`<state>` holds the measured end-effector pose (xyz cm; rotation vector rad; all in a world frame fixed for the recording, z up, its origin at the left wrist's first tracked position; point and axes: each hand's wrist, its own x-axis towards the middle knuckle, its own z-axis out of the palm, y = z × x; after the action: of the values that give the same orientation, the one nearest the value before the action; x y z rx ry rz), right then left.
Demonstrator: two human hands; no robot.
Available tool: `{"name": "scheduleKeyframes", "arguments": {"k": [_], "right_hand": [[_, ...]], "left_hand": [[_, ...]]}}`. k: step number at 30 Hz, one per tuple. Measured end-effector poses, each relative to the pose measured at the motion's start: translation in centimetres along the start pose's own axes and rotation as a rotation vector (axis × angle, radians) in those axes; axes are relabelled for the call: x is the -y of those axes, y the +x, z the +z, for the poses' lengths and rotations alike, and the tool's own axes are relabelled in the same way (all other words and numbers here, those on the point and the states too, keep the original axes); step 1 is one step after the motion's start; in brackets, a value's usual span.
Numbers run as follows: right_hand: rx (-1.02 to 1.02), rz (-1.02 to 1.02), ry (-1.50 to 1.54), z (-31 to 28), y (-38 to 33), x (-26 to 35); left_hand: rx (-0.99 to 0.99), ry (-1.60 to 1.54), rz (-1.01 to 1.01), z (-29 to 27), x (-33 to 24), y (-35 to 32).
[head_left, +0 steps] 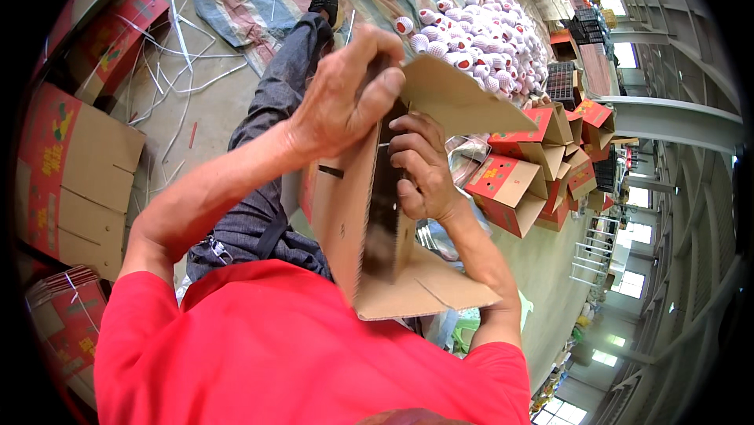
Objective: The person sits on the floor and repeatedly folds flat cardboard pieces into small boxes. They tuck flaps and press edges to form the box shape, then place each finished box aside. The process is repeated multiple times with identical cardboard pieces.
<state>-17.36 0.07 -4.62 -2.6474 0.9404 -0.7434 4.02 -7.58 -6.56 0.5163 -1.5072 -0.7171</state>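
A brown cardboard box (343, 225) is tilted in front of my red shirt, partly opened out, with its dark inside showing. My left hand (353, 95) grips its far edge, thumb and fingers bent over the cardboard. My right hand (422, 166) has its fingers curled over the near right wall, holding the box from that side. One flap (463, 95) sticks out to the right at the far end. Another flap (424, 287) spreads out at the near end, close to my shirt. The underside of the box is hidden.
Flattened red-and-brown cartons (86, 174) lie to the left, beside loose white straps (184, 71). Ahead, a heap of fruit in white foam nets (487, 40) rests on a striped sheet (236, 9). Several opened cartons (506, 189) stand at the right.
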Motion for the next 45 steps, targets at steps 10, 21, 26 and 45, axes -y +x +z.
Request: {"name": "scheduleKeyframes", "arguments": {"k": [10,21,26,45], "right_hand": [[-0.165,0.900,0.434,3.7,-9.7,1.8],[-0.365,0.615,0.135,-1.1,-10.7,2.9],[-0.648,0.673,0.605,3.3,-10.9,2.1],[-0.474,0.489,-0.076,2.6,-16.2,5.3]], "left_hand": [[0.689,-0.391,0.040,7.6,-2.2,-0.1],[0.991,0.175,0.015,12.3,-1.6,2.2],[0.957,0.236,0.106,13.7,0.3,1.9],[1.149,0.495,0.201,10.3,9.1,-8.4]]}}
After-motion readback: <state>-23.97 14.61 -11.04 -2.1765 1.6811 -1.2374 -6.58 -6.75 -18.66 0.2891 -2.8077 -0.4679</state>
